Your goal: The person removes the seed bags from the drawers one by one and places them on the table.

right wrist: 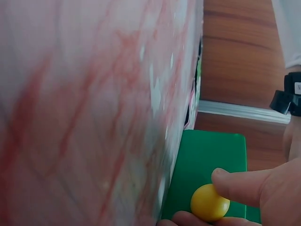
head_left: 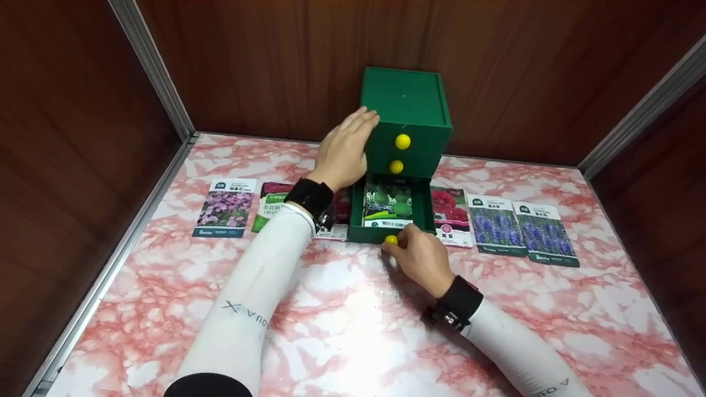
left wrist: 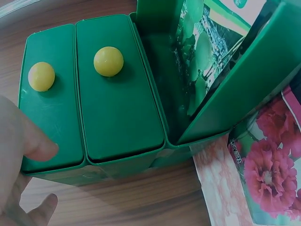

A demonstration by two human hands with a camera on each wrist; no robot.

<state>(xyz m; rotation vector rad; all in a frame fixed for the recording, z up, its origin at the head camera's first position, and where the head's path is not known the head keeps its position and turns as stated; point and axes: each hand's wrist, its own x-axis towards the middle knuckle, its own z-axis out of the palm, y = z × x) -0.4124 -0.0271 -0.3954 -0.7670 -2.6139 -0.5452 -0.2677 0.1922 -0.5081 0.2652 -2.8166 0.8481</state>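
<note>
A green cabinet [head_left: 405, 99] with three drawers stands by the back wall. Its two upper drawers are closed, each with a round yellow knob [head_left: 402, 141]. The bottom drawer [head_left: 358, 234] is pulled out, and a seed packet [head_left: 390, 201] with green round shapes lies inside. My right hand [head_left: 423, 259] pinches the bottom drawer's yellow knob [right wrist: 210, 202] between thumb and fingers. My left hand [head_left: 345, 149] rests with straight fingers against the cabinet's left front edge; in the left wrist view its fingertip [left wrist: 42, 148] lies by the top drawer.
Flat on the marbled tabletop [head_left: 342, 331] are several seed packets. A pink-flower packet [head_left: 226, 208] and a green one [head_left: 269, 209] lie left; a red-flower packet [head_left: 449, 212] and two purple ones [head_left: 499, 226] lie right. Brown wood panels [head_left: 276, 66] enclose the table.
</note>
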